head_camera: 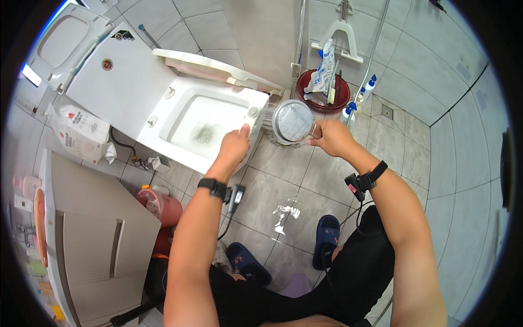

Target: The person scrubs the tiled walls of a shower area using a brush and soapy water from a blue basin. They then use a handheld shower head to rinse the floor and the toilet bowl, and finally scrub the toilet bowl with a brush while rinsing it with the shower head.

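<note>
My left hand (235, 149) grips a small white fitting (252, 116), which looks like a spray head, at the front edge of a white toilet (155, 130). Thin jets of water run from there towards a round, clear-walled pot (292, 121). The pot's handle is in my right hand (333, 137), and the pot is over the floor beside the toilet. Grey strands, like a mop head (282, 142), show partly beneath the pot. Some water lies in the open toilet bowl, which has no seat on it.
A toilet seat (69, 36) leans behind the toilet; a white lid (204, 67) stands along its far side. A dark red basin (304, 81) holds a brush (331, 96) and a bag. Bottles (369, 84) stand nearby. At left are a cabinet (90, 245) and pink bin (169, 210). Floor tiles look wet.
</note>
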Action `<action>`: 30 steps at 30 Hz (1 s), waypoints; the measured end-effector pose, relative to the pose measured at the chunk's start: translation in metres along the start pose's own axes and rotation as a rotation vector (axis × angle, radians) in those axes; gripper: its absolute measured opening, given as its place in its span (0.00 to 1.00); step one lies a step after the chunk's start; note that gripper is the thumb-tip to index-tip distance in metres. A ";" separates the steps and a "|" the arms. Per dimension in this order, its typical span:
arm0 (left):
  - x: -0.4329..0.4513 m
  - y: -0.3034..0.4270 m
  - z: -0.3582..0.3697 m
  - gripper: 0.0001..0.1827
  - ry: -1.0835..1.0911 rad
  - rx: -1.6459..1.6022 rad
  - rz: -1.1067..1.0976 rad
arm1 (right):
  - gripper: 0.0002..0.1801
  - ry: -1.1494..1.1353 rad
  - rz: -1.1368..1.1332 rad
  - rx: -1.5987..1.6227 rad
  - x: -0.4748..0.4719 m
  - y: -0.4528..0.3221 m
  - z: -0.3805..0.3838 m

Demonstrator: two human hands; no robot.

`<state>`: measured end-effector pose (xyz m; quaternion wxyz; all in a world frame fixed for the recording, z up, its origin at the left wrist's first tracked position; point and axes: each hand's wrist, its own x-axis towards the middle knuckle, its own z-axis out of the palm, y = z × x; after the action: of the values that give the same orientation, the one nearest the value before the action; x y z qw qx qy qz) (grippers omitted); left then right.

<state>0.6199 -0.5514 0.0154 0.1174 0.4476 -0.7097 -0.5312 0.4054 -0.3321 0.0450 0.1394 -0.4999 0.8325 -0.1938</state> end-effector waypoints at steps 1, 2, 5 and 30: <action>0.012 0.013 0.006 0.29 -0.064 -0.061 -0.043 | 0.20 0.001 0.001 0.002 0.000 0.000 0.001; 0.027 0.027 0.008 0.29 -0.078 -0.098 -0.072 | 0.20 0.001 0.002 0.003 0.000 0.001 0.002; 0.065 0.057 0.004 0.28 -0.098 -0.194 -0.149 | 0.20 0.013 -0.001 -0.011 0.002 0.000 0.005; -0.077 -0.068 0.007 0.29 -0.169 0.646 0.111 | 0.17 -0.065 -0.091 -0.095 -0.012 0.015 0.034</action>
<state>0.6944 -0.4912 -0.0221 -0.0612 0.3766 -0.8720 -0.3068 0.4133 -0.3211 0.0086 0.1336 -0.5494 0.8121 -0.1440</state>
